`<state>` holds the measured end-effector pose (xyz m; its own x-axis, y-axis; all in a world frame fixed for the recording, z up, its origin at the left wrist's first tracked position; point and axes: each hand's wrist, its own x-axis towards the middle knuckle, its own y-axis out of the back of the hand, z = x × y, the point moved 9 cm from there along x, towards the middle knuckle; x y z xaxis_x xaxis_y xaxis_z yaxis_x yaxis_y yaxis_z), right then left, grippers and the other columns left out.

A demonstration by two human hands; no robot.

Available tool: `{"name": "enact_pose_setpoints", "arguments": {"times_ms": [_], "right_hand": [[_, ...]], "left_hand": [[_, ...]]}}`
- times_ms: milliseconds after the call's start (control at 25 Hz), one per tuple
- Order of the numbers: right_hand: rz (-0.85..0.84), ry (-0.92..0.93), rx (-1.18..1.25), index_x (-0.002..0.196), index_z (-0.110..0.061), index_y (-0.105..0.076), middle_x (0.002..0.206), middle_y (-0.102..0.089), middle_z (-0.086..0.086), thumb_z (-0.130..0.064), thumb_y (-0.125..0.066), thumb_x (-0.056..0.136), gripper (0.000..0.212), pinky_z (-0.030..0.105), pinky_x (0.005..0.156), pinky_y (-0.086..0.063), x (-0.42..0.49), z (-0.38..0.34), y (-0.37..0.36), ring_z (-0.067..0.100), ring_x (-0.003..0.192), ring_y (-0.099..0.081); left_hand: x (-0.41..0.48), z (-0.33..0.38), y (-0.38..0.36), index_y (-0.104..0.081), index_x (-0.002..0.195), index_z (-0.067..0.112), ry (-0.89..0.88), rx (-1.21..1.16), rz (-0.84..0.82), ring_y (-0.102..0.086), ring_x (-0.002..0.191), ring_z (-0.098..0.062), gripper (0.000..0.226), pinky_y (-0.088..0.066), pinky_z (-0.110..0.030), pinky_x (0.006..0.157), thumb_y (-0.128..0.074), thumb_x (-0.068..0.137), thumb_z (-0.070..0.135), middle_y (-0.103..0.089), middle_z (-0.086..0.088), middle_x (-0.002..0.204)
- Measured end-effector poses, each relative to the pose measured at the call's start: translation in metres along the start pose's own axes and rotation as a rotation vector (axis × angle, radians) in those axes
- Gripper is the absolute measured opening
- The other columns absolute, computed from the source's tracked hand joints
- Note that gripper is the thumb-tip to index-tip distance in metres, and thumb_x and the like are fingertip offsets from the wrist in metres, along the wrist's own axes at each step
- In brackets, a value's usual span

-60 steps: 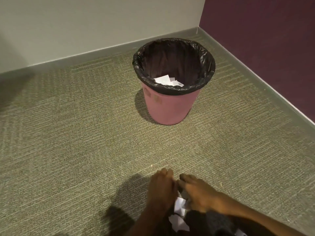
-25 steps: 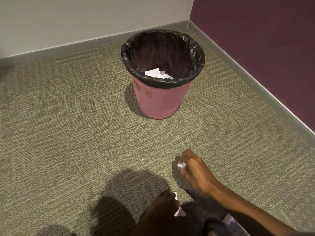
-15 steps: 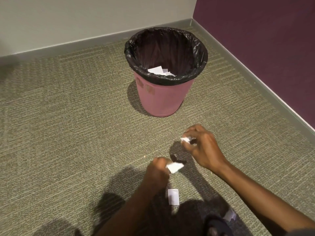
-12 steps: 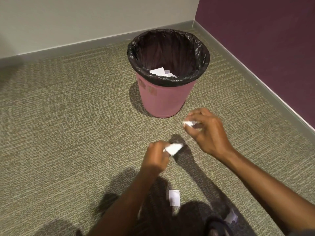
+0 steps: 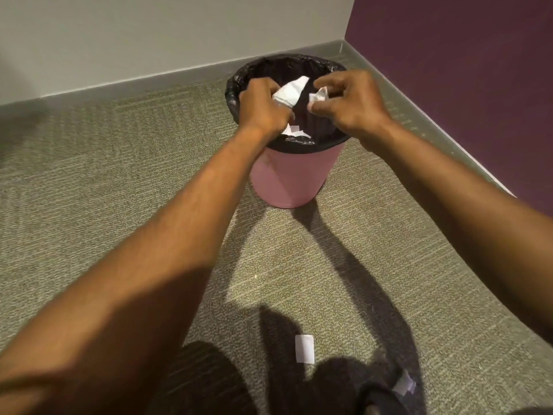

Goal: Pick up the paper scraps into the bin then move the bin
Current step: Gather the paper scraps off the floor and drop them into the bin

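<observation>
Olive ribbed carpet (image 5: 89, 205) meets a pale wall (image 5: 149, 34) and a purple wall (image 5: 463, 70).

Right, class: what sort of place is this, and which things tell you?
Probably an office or hallway corner: grey-green carpet, skirting board where the white and purple wall meet, and a lined pink bin.

I count one pink bin (image 5: 294, 175), fitted with one black liner (image 5: 236, 85). Two hands are mine: my left hand (image 5: 263, 110) has one white scrap (image 5: 290, 91) pinched in it, and my right hand (image 5: 350, 101) has one smaller crumpled scrap (image 5: 318, 95). Down inside the bin lies one small cluster of white pieces (image 5: 294, 131) (how many exactly, I cannot tell, as they overlap). On the carpet (image 5: 89, 190) I count two loose scraps: one flat rectangle (image 5: 304, 348) and one bent piece (image 5: 404, 386) near the bottom edge.
</observation>
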<state>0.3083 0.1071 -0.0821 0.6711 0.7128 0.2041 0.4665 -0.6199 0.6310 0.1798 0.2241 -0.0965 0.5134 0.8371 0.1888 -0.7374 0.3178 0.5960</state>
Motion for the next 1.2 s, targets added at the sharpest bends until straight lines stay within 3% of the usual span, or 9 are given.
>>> {"name": "enact_pose_setpoints", "arguments": {"times_ms": [120,320,400,520,680,840,960,1120,1200], "right_hand": [[-0.051,-0.038,-0.064,0.124,-0.017,-0.066,0.127,-0.065,0.005,-0.009,-0.074,0.083,0.043,0.039,0.098,-0.053,0.006,0.008,-0.006,0.016,0.116,-0.060],[-0.102,0.003,-0.013,0.092,-0.016,-0.074,0.087,-0.070,-0.007,-0.005,-0.066,0.086,0.014,0.026,0.078,-0.056,-0.056,0.017,-0.003,0.005,0.082,-0.065],[-0.150,-0.034,0.006,0.094,-0.015,-0.073,0.089,-0.070,-0.007,-0.007,-0.066,0.087,0.013,0.024,0.074,-0.054,-0.091,0.035,-0.001,0.006,0.082,-0.066],[-0.182,-0.091,0.062,0.095,-0.011,-0.072,0.091,-0.072,-0.002,-0.008,-0.067,0.088,0.009,0.022,0.069,-0.056,-0.133,0.059,0.006,0.011,0.079,-0.070],[-0.468,-0.223,-0.102,0.081,-0.010,-0.070,0.079,-0.071,0.004,-0.008,-0.066,0.089,0.009,0.023,0.061,-0.050,-0.194,0.117,-0.020,0.014,0.065,-0.067],[-0.778,-0.537,-0.600,0.084,-0.011,-0.064,0.096,-0.070,0.015,-0.021,-0.060,0.083,0.010,0.031,0.063,-0.046,-0.295,0.244,-0.039,0.031,0.087,-0.068],[-0.903,-0.737,-0.686,0.098,-0.023,-0.064,0.099,-0.070,0.006,-0.049,-0.067,0.064,0.043,0.026,0.061,-0.042,-0.370,0.311,-0.041,0.026,0.092,-0.069],[-0.824,-0.829,-0.601,0.098,-0.018,-0.060,0.095,-0.069,0.005,-0.037,-0.075,0.051,0.053,0.028,0.067,-0.050,-0.405,0.318,-0.034,0.028,0.094,-0.070],[-0.752,-0.804,-0.555,0.086,-0.019,-0.065,0.085,-0.072,0.001,-0.028,-0.065,0.049,0.038,0.026,0.064,-0.053,-0.406,0.314,-0.034,0.023,0.086,-0.072]], "left_hand": [[-0.004,0.000,0.000,-0.060,0.119,0.008,-0.007,0.026,-0.029,-0.062,0.093,-0.015,0.044,-0.052,-0.027,0.079,-0.069,0.076,0.003,-0.066,-0.003,0.102],[-0.107,-0.050,-0.004,-0.061,0.101,0.012,-0.053,-0.097,0.055,-0.054,0.091,-0.012,0.015,-0.048,-0.022,0.077,-0.060,0.086,0.009,-0.055,-0.001,0.103],[-0.156,-0.080,-0.028,-0.059,0.098,0.012,-0.024,-0.073,-0.067,-0.049,0.087,-0.009,0.012,-0.044,-0.021,0.077,-0.059,0.087,0.008,-0.049,0.002,0.100],[-0.221,-0.111,-0.080,-0.058,0.099,0.017,-0.090,0.015,-0.347,-0.050,0.081,-0.010,0.013,-0.050,-0.035,0.075,-0.057,0.087,0.015,-0.050,0.005,0.097],[-0.314,-0.129,-0.136,-0.052,0.116,0.022,-0.394,0.248,-0.801,-0.055,0.089,-0.015,0.041,-0.052,-0.034,0.072,-0.051,0.083,0.047,-0.056,0.001,0.105],[-0.366,-0.151,-0.156,-0.053,0.107,0.027,-0.578,0.502,-0.879,-0.069,0.075,-0.019,0.041,-0.053,-0.023,0.057,-0.041,0.070,0.039,-0.070,-0.002,0.092],[-0.377,-0.154,-0.161,-0.064,0.092,0.027,-0.623,0.508,-0.927,-0.063,0.083,-0.018,0.034,-0.053,-0.024,0.058,-0.042,0.071,0.043,-0.063,0.002,0.094],[-0.374,-0.152,-0.167,-0.065,0.086,0.017,-0.614,0.507,-0.979,-0.063,0.086,-0.020,0.027,-0.052,-0.027,0.055,-0.045,0.076,0.031,-0.063,-0.001,0.093],[-0.373,-0.153,-0.167,-0.063,0.098,0.012,-0.551,0.539,-1.054,-0.058,0.098,-0.023,0.024,-0.051,-0.031,0.065,-0.049,0.082,0.025,-0.060,-0.005,0.106]]}}
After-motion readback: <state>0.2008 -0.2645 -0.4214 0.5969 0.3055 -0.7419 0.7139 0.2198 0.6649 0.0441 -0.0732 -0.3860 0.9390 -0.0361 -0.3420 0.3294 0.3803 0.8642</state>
